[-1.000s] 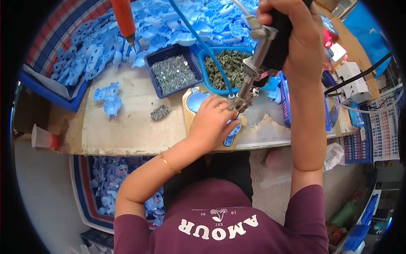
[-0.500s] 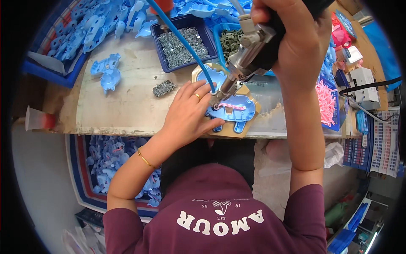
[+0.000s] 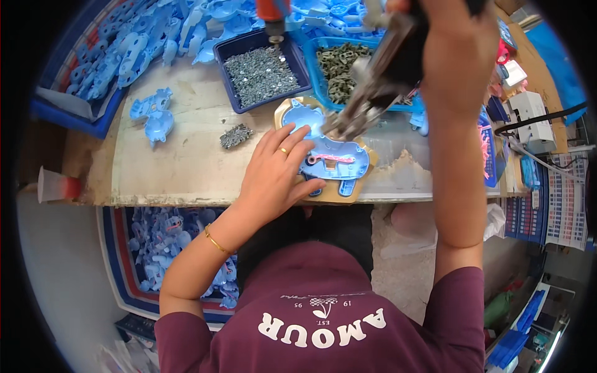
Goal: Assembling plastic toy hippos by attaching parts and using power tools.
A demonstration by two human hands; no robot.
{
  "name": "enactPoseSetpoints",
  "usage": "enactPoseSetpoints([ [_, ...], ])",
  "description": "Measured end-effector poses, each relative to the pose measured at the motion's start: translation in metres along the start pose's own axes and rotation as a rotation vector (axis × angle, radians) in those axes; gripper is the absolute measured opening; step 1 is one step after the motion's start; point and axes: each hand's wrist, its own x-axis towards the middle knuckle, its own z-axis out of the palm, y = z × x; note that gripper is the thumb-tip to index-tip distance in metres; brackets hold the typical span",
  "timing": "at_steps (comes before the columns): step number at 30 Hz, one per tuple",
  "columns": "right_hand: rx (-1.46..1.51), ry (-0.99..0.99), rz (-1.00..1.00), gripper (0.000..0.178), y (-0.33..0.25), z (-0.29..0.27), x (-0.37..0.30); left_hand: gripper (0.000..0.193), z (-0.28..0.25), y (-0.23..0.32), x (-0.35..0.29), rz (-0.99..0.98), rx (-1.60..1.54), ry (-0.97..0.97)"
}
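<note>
My left hand (image 3: 275, 165) lies with fingers stretched out over the left side of a light blue plastic shell (image 3: 348, 163), which sits in a tan holder (image 3: 371, 155). A slim pink part (image 3: 336, 158) rests inside the shell, with a small dark ring at its left end. My right hand (image 3: 457, 59) is wrapped round a black, pistol-shaped power tool (image 3: 367, 93) with a metal nose. The tool and this hand are blurred by motion. Its tip hangs over the upper right of the shell, apart from the pink part.
Behind the holder stand a dark blue bin (image 3: 261, 71) of small metal pieces and a light blue bin (image 3: 336, 68) of dark clips. An orange tool (image 3: 272, 12) hangs above. Blue shells (image 3: 158, 115) and a small metal pile (image 3: 236, 136) lie left; a cup (image 3: 59, 185) is farther left.
My right hand has lifted the power tool off the ringed end of the pink part and moved it up and right. My left hand stays on the shell, nearly unmoved.
</note>
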Motion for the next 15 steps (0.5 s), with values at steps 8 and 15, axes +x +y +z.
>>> enactPoseSetpoints([
  [8,-0.021,-0.284,-0.017,0.06,0.005,-0.048,0.086,0.025,-0.037,0.006,0.0,0.122,-0.119,-0.049],
  [15,-0.943,-0.417,-0.085,0.027,0.157,-0.22,0.096,0.032,-0.22,0.013,-0.065,-0.314,-0.088,-0.593],
])
